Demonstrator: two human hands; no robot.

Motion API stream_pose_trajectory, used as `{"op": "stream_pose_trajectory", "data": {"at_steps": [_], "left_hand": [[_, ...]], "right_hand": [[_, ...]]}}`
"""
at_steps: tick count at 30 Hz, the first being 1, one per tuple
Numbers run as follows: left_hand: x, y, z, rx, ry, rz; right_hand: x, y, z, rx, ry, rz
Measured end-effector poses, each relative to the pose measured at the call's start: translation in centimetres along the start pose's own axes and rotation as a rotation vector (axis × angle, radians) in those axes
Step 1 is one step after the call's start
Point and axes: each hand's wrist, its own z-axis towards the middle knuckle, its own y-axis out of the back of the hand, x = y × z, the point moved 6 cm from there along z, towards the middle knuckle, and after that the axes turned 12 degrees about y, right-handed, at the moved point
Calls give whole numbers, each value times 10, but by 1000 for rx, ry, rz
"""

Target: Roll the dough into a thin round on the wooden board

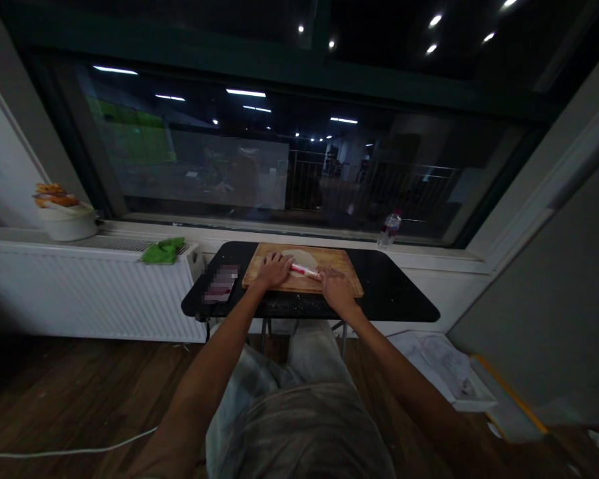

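Note:
A wooden board (347, 266) lies on a small black table (399, 293). A flat pale sheet of dough (302, 256) rests on the board's far half. My left hand (274, 269) and my right hand (334, 286) both press flat, fingers stretched, on the ends of a red and white rolling pin (304, 270) that lies across the board just in front of the dough.
A blurred flat object (221, 283) sits on the table's left end. On the sill are a water bottle (390, 229), a green cloth (164, 251) and a white pot (68, 219) above a radiator (80, 293). Papers (444, 366) lie on the floor at right.

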Motion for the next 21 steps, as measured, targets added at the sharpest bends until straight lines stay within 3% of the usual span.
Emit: {"op": "stream_pose_trajectory", "data": {"at_steps": [5,9,14,21], "left_hand": [[-4,5,-2,18,-45,9],[-5,6,-3,29,-56,16],[-2,4,-4,44,0,40],[-3,8,-5,42,31,21]], "right_hand": [[48,-5,-41,-126,82,7],[64,-11,-45,-176,84,68],[36,-12,-14,-202,24,55],[-11,-9,46,6,1,92]]}}
